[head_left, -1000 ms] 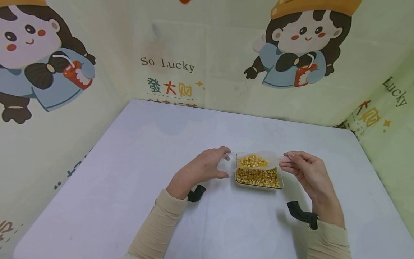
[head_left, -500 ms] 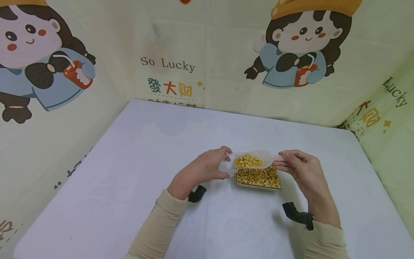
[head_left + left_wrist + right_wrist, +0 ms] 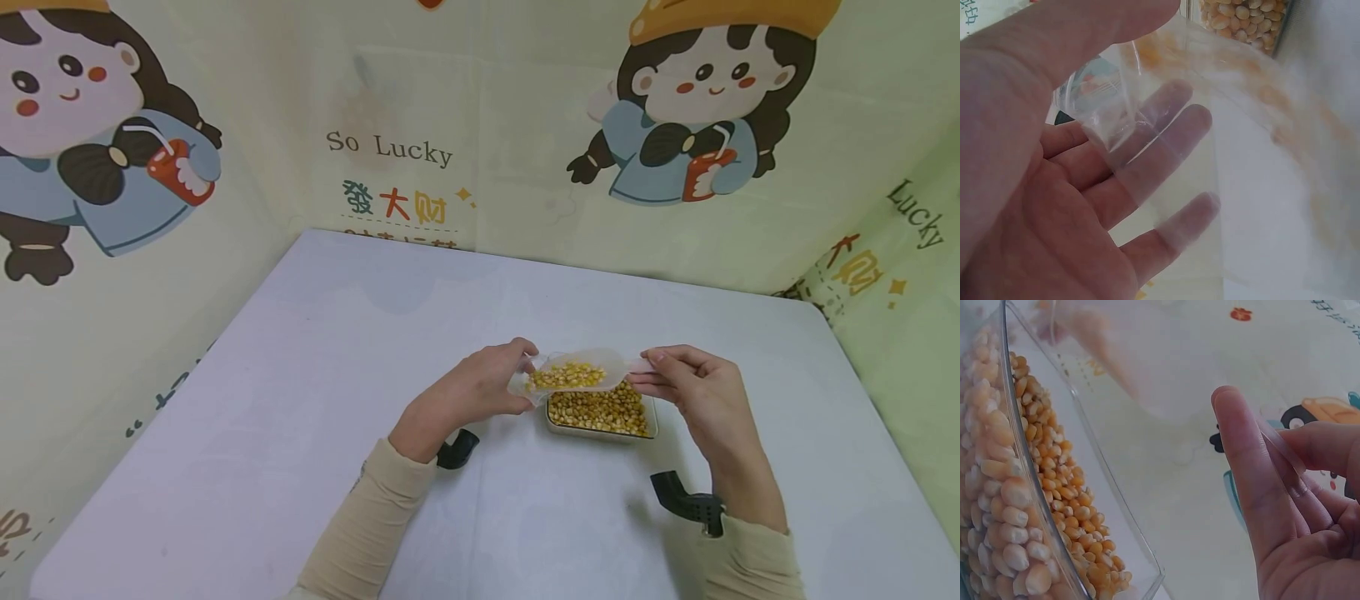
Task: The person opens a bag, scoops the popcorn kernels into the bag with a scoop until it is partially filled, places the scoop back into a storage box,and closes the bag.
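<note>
My right hand (image 3: 708, 392) pinches the handle of a translucent white scoop (image 3: 617, 367) between thumb and fingers. Yellow corn kernels (image 3: 570, 375) lie in the scoop. To its left my left hand (image 3: 480, 383) holds a clear plastic bag (image 3: 519, 385), thumb and fingers spread wide around it. Several fingertips (image 3: 1194, 209) show through the creased film in the left wrist view. The scoop's tip overlaps the bag. Below the scoop stands a clear rectangular container (image 3: 600, 435) full of corn kernels (image 3: 1063, 494), its back part hidden by the scoop.
The white table (image 3: 337, 400) carries the container right of its middle. Patterned cloth walls (image 3: 517, 125) rise behind the table and on both sides. A black camera mount (image 3: 686, 500) sits on the right wrist, another (image 3: 457, 450) on the left.
My right hand has moved left with the scoop, bringing its tip to the bag. The kernels in the scoop have shifted left toward the tip. My left hand has hardly moved.
</note>
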{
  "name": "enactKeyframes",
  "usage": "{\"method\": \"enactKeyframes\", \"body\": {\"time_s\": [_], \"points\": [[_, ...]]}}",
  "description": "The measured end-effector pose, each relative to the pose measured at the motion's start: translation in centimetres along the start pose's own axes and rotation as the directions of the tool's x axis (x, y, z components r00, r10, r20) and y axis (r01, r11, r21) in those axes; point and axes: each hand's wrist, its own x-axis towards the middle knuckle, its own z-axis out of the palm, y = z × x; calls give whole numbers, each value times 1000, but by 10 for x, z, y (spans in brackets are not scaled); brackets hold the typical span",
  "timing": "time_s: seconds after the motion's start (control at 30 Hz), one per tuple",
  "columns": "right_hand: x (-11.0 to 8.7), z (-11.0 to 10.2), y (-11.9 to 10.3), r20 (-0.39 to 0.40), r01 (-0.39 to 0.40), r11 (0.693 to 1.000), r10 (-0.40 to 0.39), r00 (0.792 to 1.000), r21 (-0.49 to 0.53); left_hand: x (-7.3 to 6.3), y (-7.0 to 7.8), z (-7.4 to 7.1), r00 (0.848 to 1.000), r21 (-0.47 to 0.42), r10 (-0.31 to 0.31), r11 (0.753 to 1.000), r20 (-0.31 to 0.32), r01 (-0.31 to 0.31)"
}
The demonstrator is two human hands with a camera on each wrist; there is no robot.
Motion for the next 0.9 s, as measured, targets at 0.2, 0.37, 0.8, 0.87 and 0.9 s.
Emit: {"method": "enactKeyframes", "body": {"time_s": [0.2, 0.37, 0.8, 0.87, 0.9], "points": [[-2, 4, -4, -19, 22, 999, -23, 1000, -39, 0, 0, 0, 1000, -4, 4, 1000, -4, -4], [-4, 9, -8, -23, 62, 996, -63, 998, -70, 0, 0, 0, 1000, -7, 10, 1000, -12, -10], [-9, 15, -15, -4, 130, 984, -131, 991, -123, 0, -1, 1, 1000, -21, 4, 1000, -13, -4], [-10, 15, -15, -2, 135, 982, -137, 991, -128, 0, 0, 2, 1000, -25, -1, 1000, -10, 0], [-10, 15, -15, -2, 138, 982, -139, 990, -130, 1, 0, 2, 1000, -26, -6, 1000, -7, 6]]}}
